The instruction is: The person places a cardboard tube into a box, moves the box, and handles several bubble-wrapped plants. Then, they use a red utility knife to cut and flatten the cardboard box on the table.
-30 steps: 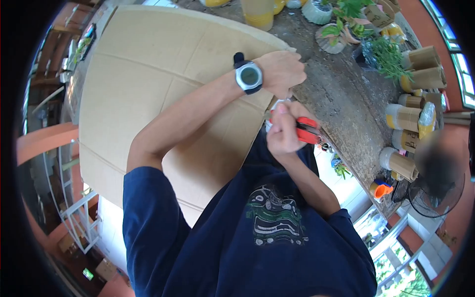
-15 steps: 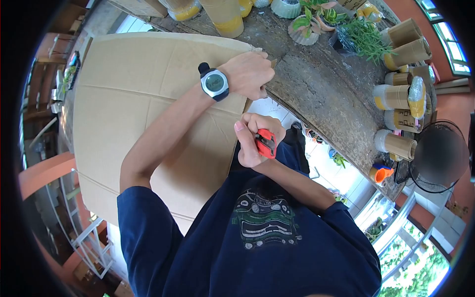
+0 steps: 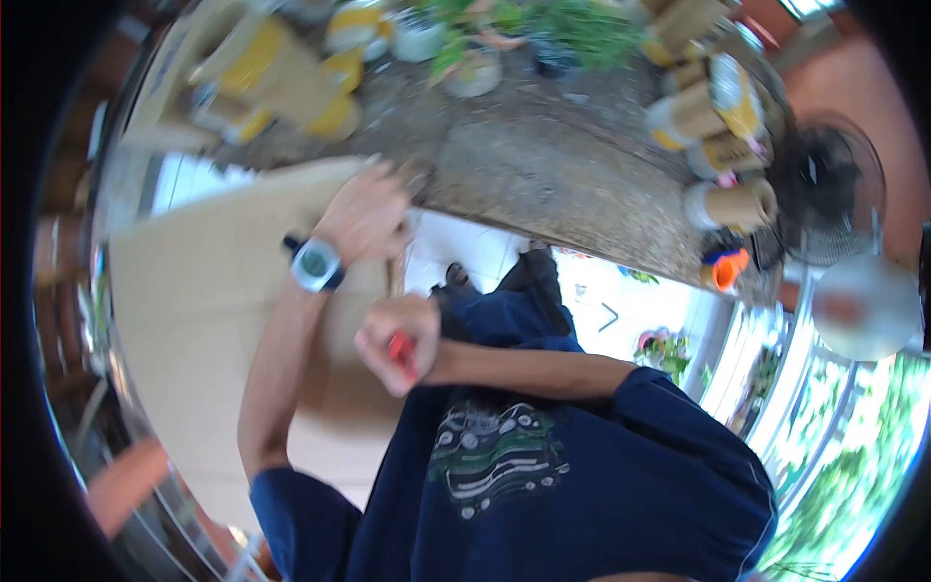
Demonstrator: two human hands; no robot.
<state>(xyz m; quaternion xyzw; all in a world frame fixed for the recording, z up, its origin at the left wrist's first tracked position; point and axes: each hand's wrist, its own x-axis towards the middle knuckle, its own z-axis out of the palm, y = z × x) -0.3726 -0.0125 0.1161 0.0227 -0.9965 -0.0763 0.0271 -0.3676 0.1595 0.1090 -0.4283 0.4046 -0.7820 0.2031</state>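
Note:
A large sheet of brown cardboard (image 3: pixel 204 281) stretches across my left side, its far corner resting at the edge of a wooden table. My left hand (image 3: pixel 366 215), with a watch on the wrist, is closed on the sheet's upper right corner. Lower down, close to the sheet's right edge, my right hand (image 3: pixel 400 339) is wrapped round a red utility knife (image 3: pixel 402 351). Only part of the knife's handle shows, and its blade is hidden. Motion blurs both hands.
Potted plants (image 3: pixel 470 68) and cardboard tubes wrapped in tape (image 3: pixel 281 78) stand along the worn wooden table (image 3: pixel 543 155). At its right end are an orange tape dispenser (image 3: pixel 722 272) and a black fan (image 3: pixel 829 184). White floor tiles (image 3: pixel 461 242) show below the table edge.
The view has swung, so the table, cardboard and both hands appear farther left. My left hand stays at the sheet's corner, and my right hand still grips the knife, now turned with less of it showing.

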